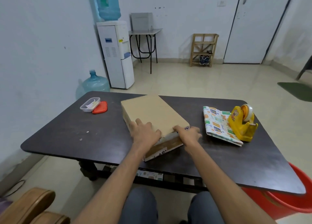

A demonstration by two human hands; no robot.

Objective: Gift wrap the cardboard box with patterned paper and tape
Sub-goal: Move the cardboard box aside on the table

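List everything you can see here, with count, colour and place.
table: one, dark, centre
box: one, tan cardboard, middle of table
wrapping paper: one folded, patterned, table right
tape dispenser: one, yellow, on the paper
container: one, clear, table left, red lid beside it
water cooler: one, white, blue bottle on top, left wall
spare bottle: one, blue, floor by cooler
bucket: one, red, floor right
left hand: one, holding box's near left corner
right hand: one, gripping box's near right corner
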